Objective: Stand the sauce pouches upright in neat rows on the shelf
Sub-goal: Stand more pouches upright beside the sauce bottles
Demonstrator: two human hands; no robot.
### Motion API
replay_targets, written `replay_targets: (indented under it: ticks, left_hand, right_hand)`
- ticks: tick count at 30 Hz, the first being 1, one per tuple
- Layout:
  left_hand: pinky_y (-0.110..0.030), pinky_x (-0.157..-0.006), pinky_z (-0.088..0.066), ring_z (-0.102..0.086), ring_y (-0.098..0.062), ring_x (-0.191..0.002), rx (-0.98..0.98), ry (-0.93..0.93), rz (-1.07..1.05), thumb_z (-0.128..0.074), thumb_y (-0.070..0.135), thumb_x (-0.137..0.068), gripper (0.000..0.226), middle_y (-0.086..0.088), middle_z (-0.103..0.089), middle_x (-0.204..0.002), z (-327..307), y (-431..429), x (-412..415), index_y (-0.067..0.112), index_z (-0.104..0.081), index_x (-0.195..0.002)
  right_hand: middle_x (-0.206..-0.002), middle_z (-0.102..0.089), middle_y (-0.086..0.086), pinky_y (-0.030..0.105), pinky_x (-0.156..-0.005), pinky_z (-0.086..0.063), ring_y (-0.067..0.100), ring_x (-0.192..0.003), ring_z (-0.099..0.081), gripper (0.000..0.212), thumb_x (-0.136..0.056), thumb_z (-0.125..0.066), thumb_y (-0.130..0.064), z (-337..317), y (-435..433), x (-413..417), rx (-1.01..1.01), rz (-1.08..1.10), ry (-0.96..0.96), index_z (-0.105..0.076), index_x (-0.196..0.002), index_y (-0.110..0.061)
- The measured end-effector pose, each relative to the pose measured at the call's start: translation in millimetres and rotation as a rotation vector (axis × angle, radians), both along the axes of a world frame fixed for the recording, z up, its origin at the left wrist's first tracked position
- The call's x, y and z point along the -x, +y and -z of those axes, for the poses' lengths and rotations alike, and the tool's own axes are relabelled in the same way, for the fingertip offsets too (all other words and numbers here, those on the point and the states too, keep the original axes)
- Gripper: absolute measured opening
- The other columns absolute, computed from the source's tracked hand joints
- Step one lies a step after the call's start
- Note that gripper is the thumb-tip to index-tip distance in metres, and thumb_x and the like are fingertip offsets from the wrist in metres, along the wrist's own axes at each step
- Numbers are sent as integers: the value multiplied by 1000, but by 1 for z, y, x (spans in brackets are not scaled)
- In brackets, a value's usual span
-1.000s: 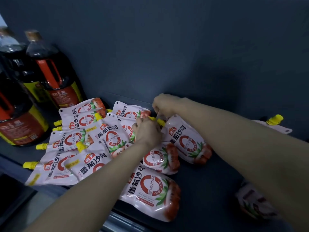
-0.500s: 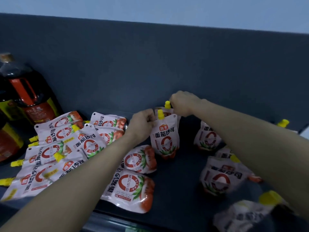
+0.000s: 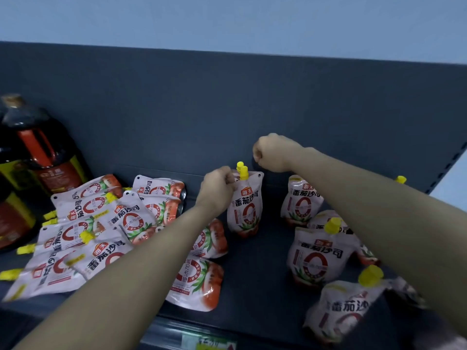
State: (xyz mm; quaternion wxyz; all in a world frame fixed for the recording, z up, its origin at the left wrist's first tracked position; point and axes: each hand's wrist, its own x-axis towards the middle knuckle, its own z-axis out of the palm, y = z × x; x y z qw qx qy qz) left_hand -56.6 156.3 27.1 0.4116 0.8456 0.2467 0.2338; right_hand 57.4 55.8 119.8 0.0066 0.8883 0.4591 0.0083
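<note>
The left hand (image 3: 217, 190) pinched the top corner of the white-and-red spouted sauce pouch (image 3: 244, 205), fingers curled tight beside its yellow cap (image 3: 243, 172). The right hand (image 3: 274, 152) had let go since half a second earlier and lifted clear, balled into a loose fist above and right of that pouch, touching nothing. The pouch itself had settled straighter, upright on the dark grey shelf (image 3: 260, 286) against the back panel, a second yellow cap peeking just behind it. Both forearms reached in from below, the right one crossing over the standing pouches (image 3: 317, 258) to the pouch's right. Left of the pouch, the heap of flat pouches (image 3: 101, 228) lay as before, with the dark sauce jugs (image 3: 40, 152) beyond them.
</note>
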Motion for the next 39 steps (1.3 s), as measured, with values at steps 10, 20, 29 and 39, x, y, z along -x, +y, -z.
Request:
replay_targets:
  ticks: [10,20,29,39]
  left_hand:
    - [-31,-74,-48,-54,-21,-71,92,42,36,-57,-5,-82,26,-9,-59,-78,-21,11,41,19,-52,-73]
    - [-31,-67,-45,-56,-23,-77,-101,532,-279,-64,15,-83,20,-12,-64,-87,-11,36,149,-1,-68,-95]
    - [-28,-64,-40,-50,-22,-84,-6,671,-396,-72,26,-78,33,-4,-52,-88,22,27,178,11,-49,-96]
    - [-37,-81,-47,-54,-32,-102,-114,632,-459,-71,40,-73,37,-13,-62,-103,42,35,163,8,-61,-90]
  right_hand:
    - [-101,-70,12,34,-72,-51,32,-88,-63,23,-86,-48,-4,-18,13,44,-176,-164,-7,-69,-94,-9]
    - [-105,-72,11,38,-85,-54,30,-97,-66,18,-85,-61,-6,35,90,119,124,-416,219,-73,-99,-7]
    - [-141,-53,4,35,-102,-47,26,-123,-53,60,-86,-57,4,93,123,136,408,-535,232,-49,-140,-21]
    - [-110,-58,9,34,-81,-50,23,-97,-55,30,-84,-69,-4,124,129,129,247,-458,367,-54,-109,-11]
